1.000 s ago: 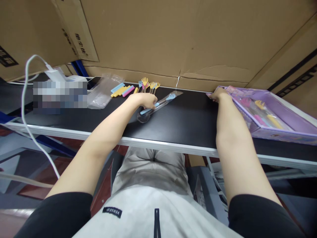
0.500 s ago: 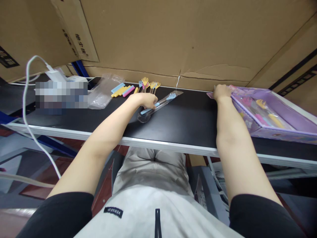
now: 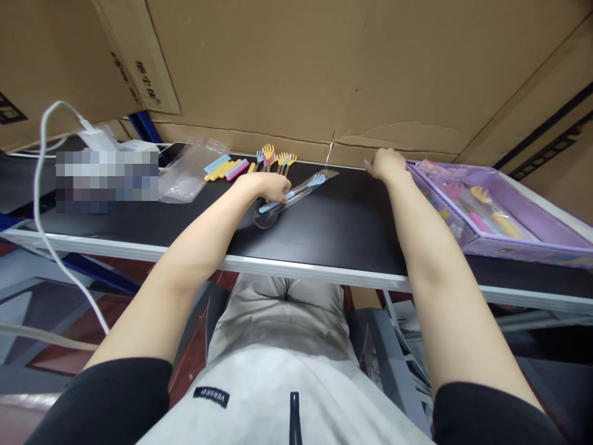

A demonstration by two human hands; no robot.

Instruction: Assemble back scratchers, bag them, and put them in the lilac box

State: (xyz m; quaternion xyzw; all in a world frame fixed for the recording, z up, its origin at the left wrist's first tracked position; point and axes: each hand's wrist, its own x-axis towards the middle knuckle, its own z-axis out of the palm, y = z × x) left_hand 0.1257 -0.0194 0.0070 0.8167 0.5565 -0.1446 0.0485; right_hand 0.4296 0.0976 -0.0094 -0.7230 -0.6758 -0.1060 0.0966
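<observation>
My left hand is closed on a blue back scratcher in a clear plastic sleeve, lying aslant just above the black tabletop or on it; I cannot tell which. Its claw head points to the far right. Near the table's back edge, left of the purple box, is my right hand, fingers curled together. A tiny pale bit shows at its fingertips, too small to name. Behind my left hand lie several loose back scratcher heads, yellow, blue and pink, beside coloured handles.
A purple box with wrapped back scratchers stands at the right. Clear plastic bags lie at the left, near a white cable and a blurred-out item. Cardboard walls the back; a pale metal edge runs along the front.
My right hand has moved left, away from the purple box's near corner, along the table's back edge. My left hand keeps its hold on the sleeved back scratcher; the view has shifted slightly.
</observation>
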